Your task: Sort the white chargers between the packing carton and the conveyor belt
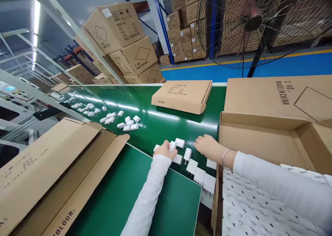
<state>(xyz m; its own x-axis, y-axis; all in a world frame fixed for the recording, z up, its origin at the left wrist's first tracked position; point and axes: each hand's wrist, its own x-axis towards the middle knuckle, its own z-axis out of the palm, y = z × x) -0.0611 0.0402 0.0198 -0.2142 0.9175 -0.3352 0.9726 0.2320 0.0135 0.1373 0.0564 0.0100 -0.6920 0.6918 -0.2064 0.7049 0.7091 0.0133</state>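
White plug adapters (192, 166) with metal prongs lie on the green conveyor belt (166, 123) in front of me. My left hand (165, 150) is closed on a white adapter (172, 145) at the near side of the belt, with other adapters close around it. To the right, my right hand (207, 147), a bangle on its wrist, hovers over the belt beside the open carton, its fingers apart and nothing visible in them. Inside that open carton (259, 129), below my right sleeve, sits a white tray (249, 201) with rows of adapters.
A closed flat box (181, 92) rests on the belt's far side. More adapters (129, 123) are spread along the belt at left. An open carton (64, 173) stands at near left. Stacked cartons (124, 42) and a large fan (254, 23) stand beyond the belt.
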